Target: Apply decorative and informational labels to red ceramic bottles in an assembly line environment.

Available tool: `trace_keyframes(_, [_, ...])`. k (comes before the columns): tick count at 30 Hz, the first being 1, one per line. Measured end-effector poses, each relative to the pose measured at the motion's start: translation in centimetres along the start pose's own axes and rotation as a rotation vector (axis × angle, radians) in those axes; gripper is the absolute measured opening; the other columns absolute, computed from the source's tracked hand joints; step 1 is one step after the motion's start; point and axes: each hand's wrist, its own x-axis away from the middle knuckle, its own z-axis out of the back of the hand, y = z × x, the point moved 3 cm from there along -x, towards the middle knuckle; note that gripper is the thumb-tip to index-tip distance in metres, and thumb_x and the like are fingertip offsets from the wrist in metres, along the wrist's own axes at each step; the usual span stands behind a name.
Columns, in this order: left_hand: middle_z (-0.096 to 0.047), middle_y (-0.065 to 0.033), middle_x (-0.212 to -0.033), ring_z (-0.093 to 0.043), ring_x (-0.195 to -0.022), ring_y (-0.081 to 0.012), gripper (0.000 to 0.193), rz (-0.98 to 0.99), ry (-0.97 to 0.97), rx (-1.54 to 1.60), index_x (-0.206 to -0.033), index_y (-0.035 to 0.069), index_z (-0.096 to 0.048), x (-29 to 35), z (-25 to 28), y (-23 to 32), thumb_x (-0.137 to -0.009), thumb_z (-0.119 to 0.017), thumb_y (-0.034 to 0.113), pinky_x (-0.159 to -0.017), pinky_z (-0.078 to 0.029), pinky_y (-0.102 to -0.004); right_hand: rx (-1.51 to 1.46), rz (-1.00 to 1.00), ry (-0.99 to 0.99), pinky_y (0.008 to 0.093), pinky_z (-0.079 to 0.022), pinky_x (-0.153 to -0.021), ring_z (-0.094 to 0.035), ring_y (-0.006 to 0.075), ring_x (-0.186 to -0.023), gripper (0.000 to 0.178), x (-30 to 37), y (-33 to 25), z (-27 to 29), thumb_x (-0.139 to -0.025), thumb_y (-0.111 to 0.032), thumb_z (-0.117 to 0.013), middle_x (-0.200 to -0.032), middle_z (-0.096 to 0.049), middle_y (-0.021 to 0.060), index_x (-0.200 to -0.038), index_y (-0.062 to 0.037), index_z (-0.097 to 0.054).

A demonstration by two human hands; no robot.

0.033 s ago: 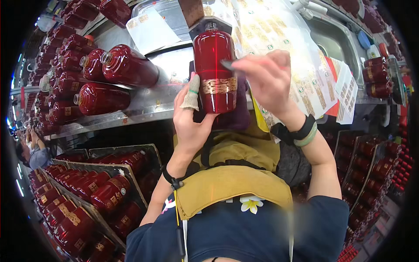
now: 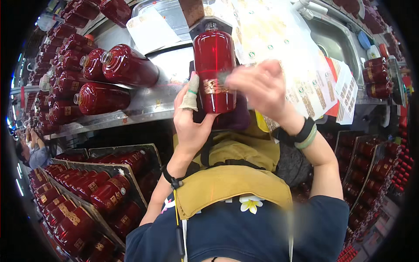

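Observation:
A dark red glass bottle (image 2: pixel 214 56) lies before me, its clear neck against a metal block (image 2: pixel 210 22). A gold patterned band (image 2: pixel 214 86) crosses its lower part. My left hand (image 2: pixel 192 118) grips the bottle along its left side and base; one finger wears a pale cloth cover (image 2: pixel 190 96). My right hand (image 2: pixel 262 87), smeared by motion, pinches a small dark flat piece (image 2: pixel 224 78) at the bottle's right side, over the band's upper right part. Whether that piece touches the glass I cannot tell. Beneath the bottle is dark cloth (image 2: pixel 238 120).
Sheets of gold stickers (image 2: pixel 301 65) cover the bench on the right, beside a steel sink (image 2: pixel 334 43). Several red bottles (image 2: pixel 131 65) lie at the left. Crates (image 2: pixel 131 166) of red bottles stand below the bench. A person (image 2: pixel 37 153) is at far left.
My right hand has moved slightly down and left with the small dark piece, from above the gold band onto its right part. My left hand and the bottle keep their place.

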Motion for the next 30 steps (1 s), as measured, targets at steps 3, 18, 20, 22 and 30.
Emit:
trace_keyframes(3, [-0.056,-0.0241,-0.145,-0.055,-0.133,-0.0372,0.092,0.201,-0.002,0.212,-0.154,-0.004,-0.041,0.3,-1.1,-0.8,-0.074,-0.085,0.001,-0.112,-0.043,-0.042,-0.211,0.12,-0.151,0.0338,-0.046,-0.074,-0.059,0.0142,-0.074,0.017,-0.7,-3.3,0.6,-0.08,-0.017,-0.077,-0.091,-0.075,-0.0027,-0.097,-0.0159,-0.076])
trace_keyframes(18, [-0.059,-0.0204,-0.139,-0.056,-0.13,-0.0367,0.084,-0.013,0.106,-0.007,-0.145,-0.004,-0.052,-1.1,0.0,1.9,-0.069,-0.087,-0.002,-0.109,-0.045,-0.0433,0.227,0.087,-0.016,0.0334,-0.044,-0.077,-0.057,0.0178,-0.075,0.02,-5.4,1.2,1.1,-0.079,-0.017,-0.078,-0.083,-0.067,-0.0052,-0.098,-0.0177,-0.073])
trace_keyframes(20, [-0.059,-0.0187,-0.138,-0.055,-0.13,-0.0355,0.088,0.008,0.114,0.071,-0.149,-0.001,-0.048,-1.4,-0.1,1.5,-0.068,-0.085,-0.005,-0.113,-0.041,-0.0437,0.096,0.162,-0.127,0.0324,-0.044,-0.078,-0.058,0.0166,-0.077,0.019,-3.8,-0.6,-0.1,-0.079,-0.02,-0.077,-0.081,-0.065,-0.0058,-0.098,-0.018,-0.072])
trace_keyframes(22, [-0.061,-0.0185,-0.136,-0.057,-0.126,-0.0355,0.089,-0.047,0.089,-0.012,-0.149,-0.002,-0.049,-1.3,0.2,1.1,-0.068,-0.086,-0.003,-0.111,-0.042,-0.0435,-0.088,0.075,-0.223,0.0327,-0.044,-0.076,-0.059,0.0166,-0.081,0.021,-3.5,-1.7,-0.4,-0.079,-0.02,-0.077,-0.083,-0.065,-0.005,-0.1,-0.0179,-0.072])
trace_keyframes(30, [-0.057,-0.0224,-0.144,-0.057,-0.127,-0.0413,0.089,-0.102,0.07,-0.02,-0.147,-0.007,-0.048,-0.9,0.2,0.1,-0.067,-0.086,0.0,-0.108,-0.046,-0.0459,-0.043,0.311,-0.115,0.0331,-0.05,-0.082,-0.056,0.0164,-0.082,0.024,-2.6,-2.2,-1.1,-0.076,-0.021,-0.07,-0.096,-0.067,-0.0067,-0.099,-0.0198,-0.074])
